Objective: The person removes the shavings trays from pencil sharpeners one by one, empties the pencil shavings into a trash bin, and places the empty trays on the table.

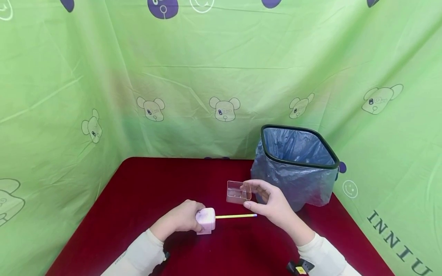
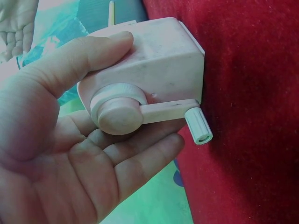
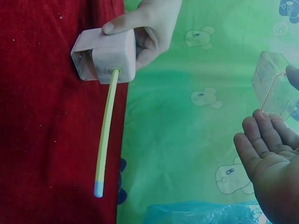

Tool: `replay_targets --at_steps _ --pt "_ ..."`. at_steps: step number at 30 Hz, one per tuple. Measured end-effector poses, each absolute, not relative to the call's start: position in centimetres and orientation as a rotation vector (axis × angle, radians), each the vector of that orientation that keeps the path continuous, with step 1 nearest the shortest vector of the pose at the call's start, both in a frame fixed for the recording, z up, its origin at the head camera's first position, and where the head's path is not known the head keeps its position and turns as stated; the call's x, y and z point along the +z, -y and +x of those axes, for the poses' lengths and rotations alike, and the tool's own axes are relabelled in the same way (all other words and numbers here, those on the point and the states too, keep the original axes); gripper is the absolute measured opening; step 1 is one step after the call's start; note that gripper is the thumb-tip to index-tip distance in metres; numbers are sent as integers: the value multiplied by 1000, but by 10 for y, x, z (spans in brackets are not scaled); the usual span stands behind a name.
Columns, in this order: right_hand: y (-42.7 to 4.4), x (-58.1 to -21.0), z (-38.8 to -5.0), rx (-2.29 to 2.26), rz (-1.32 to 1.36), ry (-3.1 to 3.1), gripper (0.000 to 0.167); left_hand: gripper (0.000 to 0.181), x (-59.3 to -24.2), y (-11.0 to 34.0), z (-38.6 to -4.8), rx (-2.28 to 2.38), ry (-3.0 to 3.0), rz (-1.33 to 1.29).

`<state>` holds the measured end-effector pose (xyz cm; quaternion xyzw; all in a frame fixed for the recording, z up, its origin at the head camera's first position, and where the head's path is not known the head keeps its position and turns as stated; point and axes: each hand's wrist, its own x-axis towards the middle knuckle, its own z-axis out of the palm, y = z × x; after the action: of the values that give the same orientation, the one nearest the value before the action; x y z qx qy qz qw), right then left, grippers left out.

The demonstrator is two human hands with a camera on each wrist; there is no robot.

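Note:
My left hand grips a pale pink hand-crank pencil sharpener low over the red cloth. In the left wrist view, the crank handle points toward the palm side, and the thumb lies across the top of the body. A yellow pencil with a blue end sticks out of the sharpener toward the right. An open cavity shows in the sharpener in the right wrist view. My right hand pinches a clear plastic shavings drawer between thumb and fingers, above and apart from the pencil.
A trash bin with a dark rim and a translucent bluish liner stands at the back right, just behind my right hand. The red-covered table is bordered by a green printed curtain at the back and sides.

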<state>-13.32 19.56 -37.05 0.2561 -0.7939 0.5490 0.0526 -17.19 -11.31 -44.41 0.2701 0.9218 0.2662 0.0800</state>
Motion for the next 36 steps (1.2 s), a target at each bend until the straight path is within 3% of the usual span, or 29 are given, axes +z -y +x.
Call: replay_targets --at_steps 36 --pt "-192 -399 -131 1743 848 2362 48 51 -446 113 -173 789 -2762 812"
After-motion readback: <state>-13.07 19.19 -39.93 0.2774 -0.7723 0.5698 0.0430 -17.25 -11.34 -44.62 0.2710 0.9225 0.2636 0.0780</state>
